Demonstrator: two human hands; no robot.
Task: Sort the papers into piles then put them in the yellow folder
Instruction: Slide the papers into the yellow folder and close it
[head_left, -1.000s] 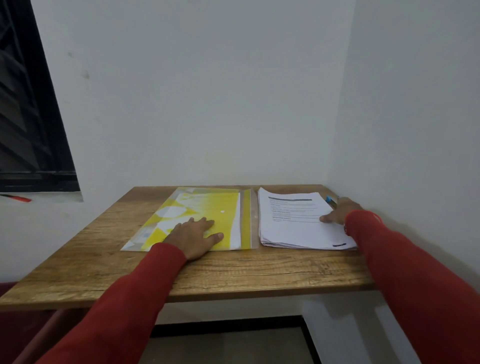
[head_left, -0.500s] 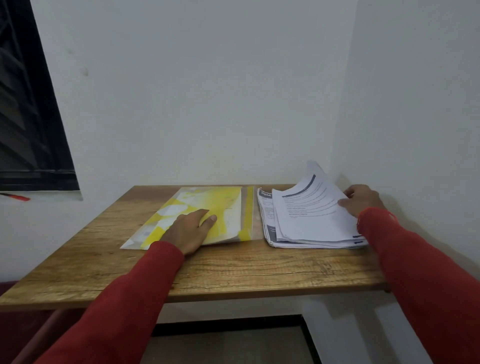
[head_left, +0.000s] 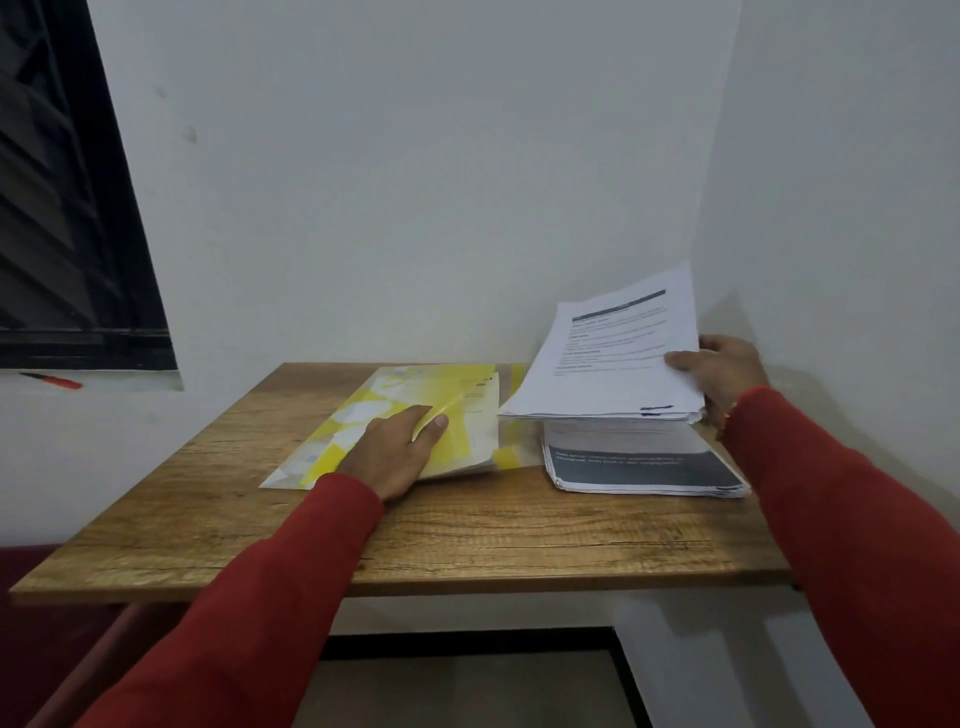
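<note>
Here, right hand (head_left: 724, 371) fingers pinching lifted papers (head_left: 613, 364), left hand (head_left: 397, 449) fingers gripping yellow folder (head_left: 415, 410) flap — raised.

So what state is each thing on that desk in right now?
Yellow folder: flat on table, cover lifted by left hand.
Lifted papers: held above the stack in right hand.
Remaining stack: lying flat.
Table: bearing folder and stack.

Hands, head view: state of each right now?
Left hand: lifting the yellow folder cover, fingers tucked under its edge.
Right hand: grips a lifted sheaf of papers above the remaining stack.
</note>
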